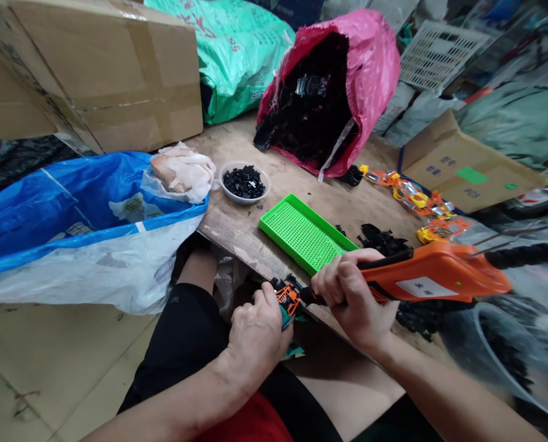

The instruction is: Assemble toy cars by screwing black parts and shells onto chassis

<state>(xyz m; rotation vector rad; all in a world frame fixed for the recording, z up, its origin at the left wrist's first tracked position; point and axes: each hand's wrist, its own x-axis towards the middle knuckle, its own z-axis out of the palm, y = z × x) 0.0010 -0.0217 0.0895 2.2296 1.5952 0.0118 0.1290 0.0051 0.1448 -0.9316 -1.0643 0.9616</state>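
My left hand (258,325) is closed round a small toy car part (288,297) with an orange frame, black pieces and a bit of green, held at the table's front edge. My right hand (354,294) grips an orange electric screwdriver (439,273) with a black front and a white label. The screwdriver's dark tip end meets the toy part, though the exact contact point is too small to make out. Just beyond my hands lies a green perforated tray (301,230), with a few small screws or bits seeming to sit near its right end.
A bowl of black parts (245,184) stands left of the tray. A pink sack (375,73) spills black parts behind. Orange-yellow toy pieces (416,199) and black parts (382,239) lie right. A blue-lined sack (94,245), a carton (117,73) and a plastic tub (480,344) surround the table (237,239).
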